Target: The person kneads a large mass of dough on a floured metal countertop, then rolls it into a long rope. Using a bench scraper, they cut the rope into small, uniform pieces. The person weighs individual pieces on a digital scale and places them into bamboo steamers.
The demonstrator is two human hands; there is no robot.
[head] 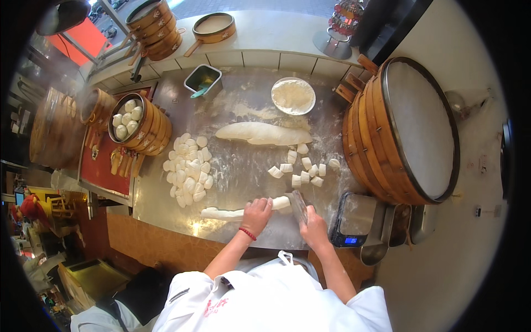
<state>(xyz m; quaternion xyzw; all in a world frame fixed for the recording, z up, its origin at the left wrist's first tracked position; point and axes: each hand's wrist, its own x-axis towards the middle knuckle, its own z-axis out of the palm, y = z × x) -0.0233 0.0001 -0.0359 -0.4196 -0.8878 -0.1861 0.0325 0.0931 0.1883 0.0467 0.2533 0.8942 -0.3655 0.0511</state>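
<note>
My left hand (256, 215), a red bead bracelet at its wrist, grips a long dough rope (224, 213) lying along the table's near edge. In my right hand (314, 224) is a flat-bladed cutter or knife (298, 205), its blade upright at the rope's right end; the motion blurs it. Beyond the hands lie several cut dough pieces (305, 177). Farther back rests a thick dough log (263, 133). Many flattened dough rounds (189, 170) are heaped to the left.
A digital scale (357, 216) and large stacked bamboo steamers (373, 137) stand at right. A flour bowl (293, 96) and a metal container (203, 79) are at the back. Left, a steamer (151, 130) holds buns. A person's white sleeve (97, 318) shows at lower left.
</note>
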